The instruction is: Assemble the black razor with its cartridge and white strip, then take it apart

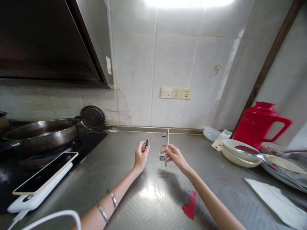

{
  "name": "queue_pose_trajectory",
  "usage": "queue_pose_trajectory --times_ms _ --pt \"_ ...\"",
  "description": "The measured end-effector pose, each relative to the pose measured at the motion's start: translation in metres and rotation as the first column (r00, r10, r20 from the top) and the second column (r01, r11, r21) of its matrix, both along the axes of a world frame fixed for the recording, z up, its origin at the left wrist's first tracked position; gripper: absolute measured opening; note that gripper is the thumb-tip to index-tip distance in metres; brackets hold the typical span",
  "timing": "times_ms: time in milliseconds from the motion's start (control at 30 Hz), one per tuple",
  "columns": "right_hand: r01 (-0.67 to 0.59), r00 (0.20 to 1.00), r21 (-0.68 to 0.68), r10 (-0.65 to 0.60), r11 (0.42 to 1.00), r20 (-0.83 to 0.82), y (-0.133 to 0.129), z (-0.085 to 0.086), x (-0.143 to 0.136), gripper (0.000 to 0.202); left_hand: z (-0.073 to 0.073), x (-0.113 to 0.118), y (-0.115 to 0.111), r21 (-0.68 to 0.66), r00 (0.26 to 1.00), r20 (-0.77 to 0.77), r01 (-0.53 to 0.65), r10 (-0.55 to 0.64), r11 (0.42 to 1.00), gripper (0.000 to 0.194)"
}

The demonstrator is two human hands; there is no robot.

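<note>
So the right hand has a thin pale flat piece pinched edge-on in its fingertips, up above the metal counter. Left hand is just to the side of it — fingers closed on a small dark tool, can't tell what kind. A little black bit lies behind them, red scraps nearer the camera. Farther out: pan and phone left, bowls and red jug right.
</note>
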State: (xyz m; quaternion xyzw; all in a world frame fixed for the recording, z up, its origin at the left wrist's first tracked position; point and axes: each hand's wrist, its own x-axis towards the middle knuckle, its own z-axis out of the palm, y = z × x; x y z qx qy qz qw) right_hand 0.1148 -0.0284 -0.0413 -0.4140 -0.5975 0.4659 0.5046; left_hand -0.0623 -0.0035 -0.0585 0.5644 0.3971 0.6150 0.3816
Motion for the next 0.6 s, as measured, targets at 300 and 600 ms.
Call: queue_pose_trajectory --times_ms 300,600 --pt "0.051 0.971 -0.107 -0.075 0.993 -0.226 -0.008 0.003 -0.013 0.048 -0.006 0.005 0.004 -0.064 0.993 0.065 0.103 -0.098 0.993 0.04" --pt "-0.145 0.869 -0.261 -0.003 0.954 -0.495 -0.041 0.025 -0.038 0.039 -0.008 0.009 0.004 -0.058 0.975 0.09 0.209 -0.204 0.976 0.034"
